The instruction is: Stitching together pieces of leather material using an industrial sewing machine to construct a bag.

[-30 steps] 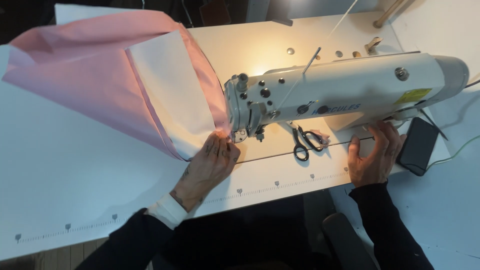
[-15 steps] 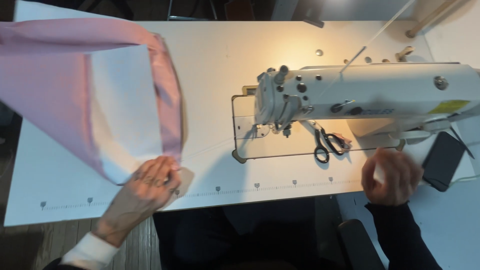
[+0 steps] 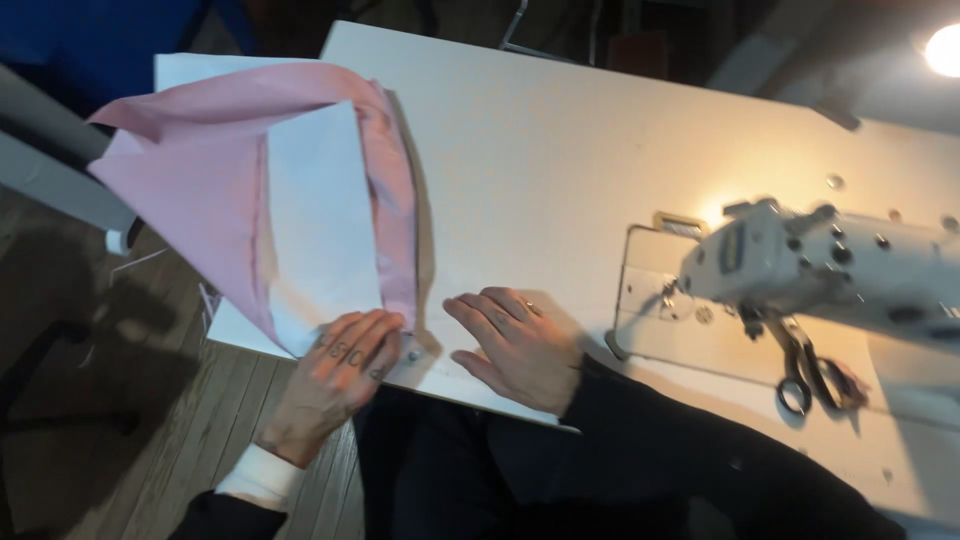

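Fabric (image 3: 230,200) point (long axis near-far) under left hand (image 3: 335,375).

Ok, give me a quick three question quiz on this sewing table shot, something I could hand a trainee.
1. True or false: the left hand rests on the lower corner of the pink and white fabric.
2. Multiple choice: the scissors lie A) on the fabric, B) on the table below the sewing machine head, C) in the right hand.
3. Fill in: the right hand lies flat on the white ____ beside the fabric.

Key: 1 true. 2 B. 3 table; the hand holds nothing.
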